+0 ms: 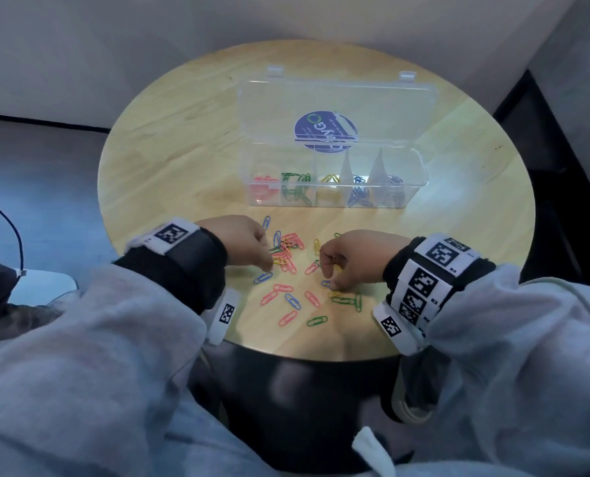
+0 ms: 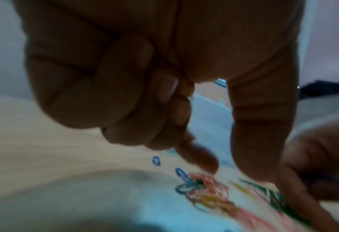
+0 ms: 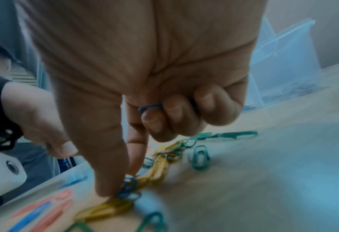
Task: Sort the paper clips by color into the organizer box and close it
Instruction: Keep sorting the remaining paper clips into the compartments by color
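The clear organizer box point(image 1: 421, 160) stands open at the back of the round wooden table point(image 1: 169, 160), its lid tipped back. Its compartments hold red, green, yellow, blue and silver clips. Loose coloured paper clips point(image 1: 288, 251) lie scattered in front of it. My right hand point(image 1: 329, 284) point(image 3: 119, 190) pinches a blue clip point(image 3: 128, 187) on the table between thumb and forefinger. It keeps another blue clip point(image 3: 150, 107) under its curled fingers. My left hand point(image 1: 269, 266) point(image 2: 236, 175) reaches into the pile with its other fingers curled. In the right wrist view something dark blue point(image 3: 65, 163) shows under its thumb.
The table's near edge point(image 1: 304, 356) runs just below the loose clips, above a dark pedestal point(image 1: 304, 407). A black cable point(image 1: 15, 235) hangs off to the left. Grey walls close in behind the table.
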{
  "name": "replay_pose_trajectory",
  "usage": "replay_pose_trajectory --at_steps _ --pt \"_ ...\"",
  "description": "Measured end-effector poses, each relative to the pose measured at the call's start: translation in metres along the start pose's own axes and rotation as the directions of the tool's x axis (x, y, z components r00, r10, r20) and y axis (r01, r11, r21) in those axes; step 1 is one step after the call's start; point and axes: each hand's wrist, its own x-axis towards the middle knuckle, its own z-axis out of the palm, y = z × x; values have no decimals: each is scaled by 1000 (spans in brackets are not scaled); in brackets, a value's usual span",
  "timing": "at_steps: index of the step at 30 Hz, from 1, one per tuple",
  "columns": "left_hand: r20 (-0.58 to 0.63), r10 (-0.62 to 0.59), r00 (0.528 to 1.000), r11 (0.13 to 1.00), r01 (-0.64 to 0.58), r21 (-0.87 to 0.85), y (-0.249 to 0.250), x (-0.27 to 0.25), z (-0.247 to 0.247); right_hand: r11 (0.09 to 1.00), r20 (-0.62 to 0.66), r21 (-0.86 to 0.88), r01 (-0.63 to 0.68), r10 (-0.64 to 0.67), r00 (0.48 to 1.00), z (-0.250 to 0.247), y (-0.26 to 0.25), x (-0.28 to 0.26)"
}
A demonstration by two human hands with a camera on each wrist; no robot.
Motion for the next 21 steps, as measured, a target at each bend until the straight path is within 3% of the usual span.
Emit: replay_pose_trajectory --at_steps 6,10,13,15,17,21 --pt "25 -15 1000 973 9 232 10 1 13 1000 6 -26 -10 10 1000 3 -1 3" --pt "30 -11 999 968 3 250 10 2 14 999 -25 32 -26 27 999 1 3 0" --pt "8 -15 1000 982 13 187 9 -1 12 979 -44 204 -22 32 999 -4 7 -1" --pt "48 7 999 998 -9 59 5 0 7 932 -31 363 -22 35 999 -7 9 -1" --pt "124 59 991 979 -33 -200 3 2 0 879 -15 475 -41 55 998 -9 11 1" --pt "85 91 992 762 -14 -648 -1 1 -11 640 12 766 -67 90 996 -9 14 2"
